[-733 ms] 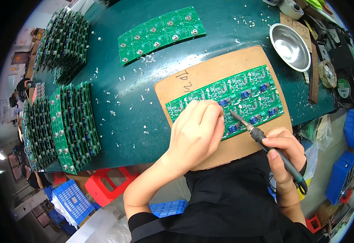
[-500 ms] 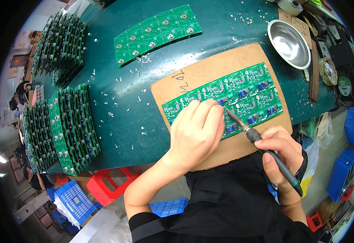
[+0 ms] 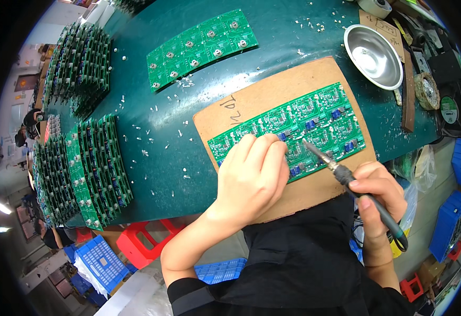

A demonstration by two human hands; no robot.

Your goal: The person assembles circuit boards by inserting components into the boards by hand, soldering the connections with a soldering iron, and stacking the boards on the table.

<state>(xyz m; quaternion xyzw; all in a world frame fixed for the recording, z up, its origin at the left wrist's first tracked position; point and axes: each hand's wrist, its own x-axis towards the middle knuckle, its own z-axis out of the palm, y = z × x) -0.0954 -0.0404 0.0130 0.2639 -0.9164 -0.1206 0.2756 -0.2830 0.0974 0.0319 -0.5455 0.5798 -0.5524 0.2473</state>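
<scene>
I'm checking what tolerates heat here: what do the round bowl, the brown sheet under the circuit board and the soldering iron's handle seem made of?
Round bowl: polished metal, perhaps stainless steel; silvery with bright reflections.
Brown sheet: likely matt cardboard; plain brown face.
Soldering iron's handle: probably smooth dark grey plastic, judging by its faint sheen; rubber is possible.

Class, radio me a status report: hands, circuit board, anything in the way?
Right hand holding soldering iron, tip over circuit board. Left hand curled, grip unseen. Circuit board on cardboard; left hand covers part.

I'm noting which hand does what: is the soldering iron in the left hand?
No, the right hand grips the iron, while the left hand is over the board.
</scene>
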